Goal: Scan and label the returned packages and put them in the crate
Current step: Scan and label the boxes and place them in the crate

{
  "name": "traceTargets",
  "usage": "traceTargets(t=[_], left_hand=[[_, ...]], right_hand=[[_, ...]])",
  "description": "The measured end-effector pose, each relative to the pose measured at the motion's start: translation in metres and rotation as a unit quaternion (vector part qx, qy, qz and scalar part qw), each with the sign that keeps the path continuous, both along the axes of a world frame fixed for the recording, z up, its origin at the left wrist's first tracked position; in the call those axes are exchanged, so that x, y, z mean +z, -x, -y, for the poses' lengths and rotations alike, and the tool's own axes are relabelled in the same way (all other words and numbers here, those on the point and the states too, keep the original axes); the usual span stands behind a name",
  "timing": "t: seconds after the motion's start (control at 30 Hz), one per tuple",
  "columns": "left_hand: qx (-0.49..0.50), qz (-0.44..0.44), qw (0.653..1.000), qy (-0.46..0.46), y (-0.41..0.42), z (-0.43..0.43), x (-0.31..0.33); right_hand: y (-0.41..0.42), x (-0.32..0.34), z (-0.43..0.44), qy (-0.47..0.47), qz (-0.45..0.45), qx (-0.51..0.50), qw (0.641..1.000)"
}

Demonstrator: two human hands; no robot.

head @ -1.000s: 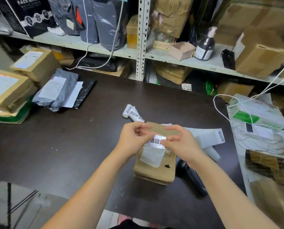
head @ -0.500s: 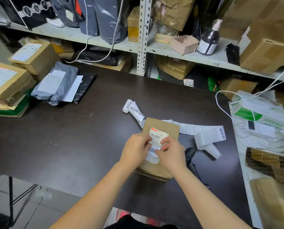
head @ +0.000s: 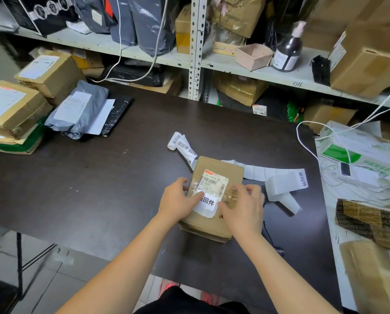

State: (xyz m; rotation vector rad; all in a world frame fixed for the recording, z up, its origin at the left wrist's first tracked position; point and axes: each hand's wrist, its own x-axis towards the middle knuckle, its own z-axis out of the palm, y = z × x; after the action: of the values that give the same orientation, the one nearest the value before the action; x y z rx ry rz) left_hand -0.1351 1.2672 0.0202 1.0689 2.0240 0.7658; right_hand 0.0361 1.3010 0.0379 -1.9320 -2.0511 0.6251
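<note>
Presently, left grip [head: 178, 200] is pressing a flat thumb on the white label [head: 207, 204] atop the cardboard box [head: 217, 166]; right grip [head: 241, 209] is clasping that box beside the label.

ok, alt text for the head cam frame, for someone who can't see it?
A person's left hand presses a white label onto a cardboard box on a dark table; the right hand rests on the box beside it. A label strip lies behind the box, and parcels crowd the shelves and table edges.
</note>
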Motion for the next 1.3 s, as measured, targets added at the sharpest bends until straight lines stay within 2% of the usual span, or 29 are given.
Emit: traceTargets(t=[0.1,0.27,0.4,0.6,0.77,0.9,1.1,1.3], left_hand=[[-0.001,0.048,0.999,-0.025,-0.002,0.007,-0.003],[-0.007,0.121,0.992,-0.046,-0.009,0.027,-0.003],[0.058,0.155,0.984,-0.071,-0.016,0.059,-0.003],[0.188,0.134,0.967,-0.110,0.004,0.137,0.010],[0.295,0.066,0.943,-0.141,0.033,0.227,0.036],[0.357,0.015,0.922,-0.150,0.058,0.312,0.051],[0.477,0.020,0.862,-0.169,0.084,0.454,0.049],[0.552,0.034,0.811,-0.189,0.106,0.585,0.025]], right_hand=[[-0.007,-0.003,-0.002,0.057,-0.083,-0.029,0.995],[-0.013,0.000,-0.013,0.098,-0.100,0.006,0.990],[-0.009,0.002,-0.010,0.108,-0.103,0.044,0.988],[0.035,0.016,0.029,0.127,-0.182,0.163,0.961],[0.104,0.036,0.089,0.164,-0.270,0.282,0.906],[0.156,0.040,0.152,0.194,-0.298,0.371,0.858],[0.228,0.047,0.273,0.202,-0.253,0.516,0.793],[0.290,0.030,0.394,0.268,-0.225,0.583,0.734]])
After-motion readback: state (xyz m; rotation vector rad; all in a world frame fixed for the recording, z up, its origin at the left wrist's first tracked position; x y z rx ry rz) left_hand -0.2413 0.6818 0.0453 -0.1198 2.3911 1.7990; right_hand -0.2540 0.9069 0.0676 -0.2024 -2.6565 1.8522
